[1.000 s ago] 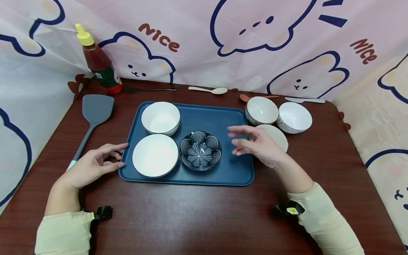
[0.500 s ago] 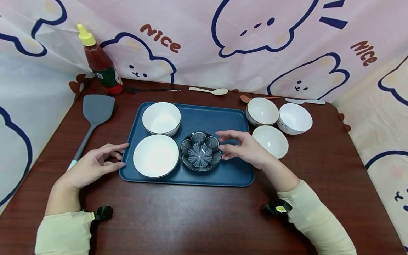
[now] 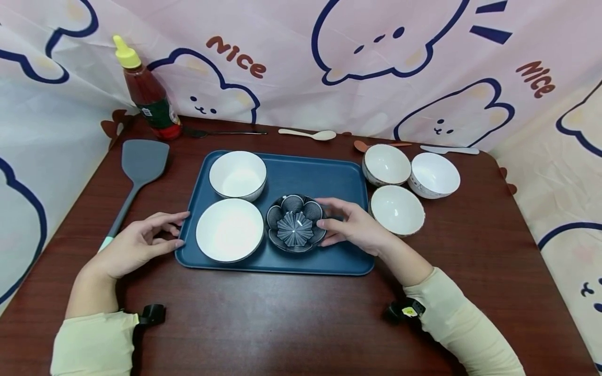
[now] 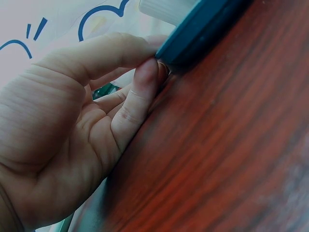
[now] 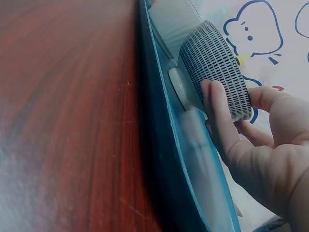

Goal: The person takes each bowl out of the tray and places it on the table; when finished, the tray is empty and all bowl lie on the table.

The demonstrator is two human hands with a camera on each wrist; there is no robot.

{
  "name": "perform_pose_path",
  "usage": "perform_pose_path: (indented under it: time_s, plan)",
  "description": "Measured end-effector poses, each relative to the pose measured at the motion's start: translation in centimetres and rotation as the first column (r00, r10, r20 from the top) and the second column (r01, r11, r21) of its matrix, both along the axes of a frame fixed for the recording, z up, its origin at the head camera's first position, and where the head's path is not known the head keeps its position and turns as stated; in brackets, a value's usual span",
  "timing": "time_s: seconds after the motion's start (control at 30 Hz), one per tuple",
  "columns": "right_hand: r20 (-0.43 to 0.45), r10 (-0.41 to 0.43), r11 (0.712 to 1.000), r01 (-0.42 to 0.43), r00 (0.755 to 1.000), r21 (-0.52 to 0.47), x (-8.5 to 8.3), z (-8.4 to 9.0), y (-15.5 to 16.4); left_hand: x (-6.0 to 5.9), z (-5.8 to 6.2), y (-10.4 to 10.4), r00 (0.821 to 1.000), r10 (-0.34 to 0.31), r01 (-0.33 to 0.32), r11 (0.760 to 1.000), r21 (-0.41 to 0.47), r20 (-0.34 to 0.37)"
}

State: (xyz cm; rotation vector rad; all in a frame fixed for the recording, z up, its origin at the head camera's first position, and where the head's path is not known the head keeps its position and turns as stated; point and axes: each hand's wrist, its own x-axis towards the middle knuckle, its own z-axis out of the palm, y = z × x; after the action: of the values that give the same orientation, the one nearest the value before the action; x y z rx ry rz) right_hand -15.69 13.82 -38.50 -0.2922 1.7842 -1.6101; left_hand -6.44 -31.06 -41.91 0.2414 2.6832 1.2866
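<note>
Two hands: right hand (image 3: pixel 358 228) on flower-shaped dish (image 3: pixel 295 223) (tray-bound).

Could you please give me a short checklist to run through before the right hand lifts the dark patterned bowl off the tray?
1. Right hand has fingers on the dark patterned bowl: ok.
2. Fingers fully wrapped around the bowl: cannot tell.
3. Left hand touches the blue tray at its edge, steadying it: ok.
4. Bowl clear of the white bowl beside it: ok, a narrow gap shows.
5. Bowl empty: ok.
</note>
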Motion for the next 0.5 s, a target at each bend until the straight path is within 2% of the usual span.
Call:
perform_pose_path:
  time_s: [0.3, 0.5]
  plan:
    - [0.031, -0.053, 0.997, 0.054, 0.998, -0.055, 0.50, -0.38, -0.27, 0.17, 0.22, 0.11, 1.000, 0.011, -0.011, 1.000, -0.007, 0.020]
    - [0.044, -0.114, 0.990, 0.117, 0.993, -0.076, 0.88, 0.39, -0.12, 0.02, 0.21, 0.14, 1.000, -0.003, 0.003, 1.000, 0.008, 0.003]
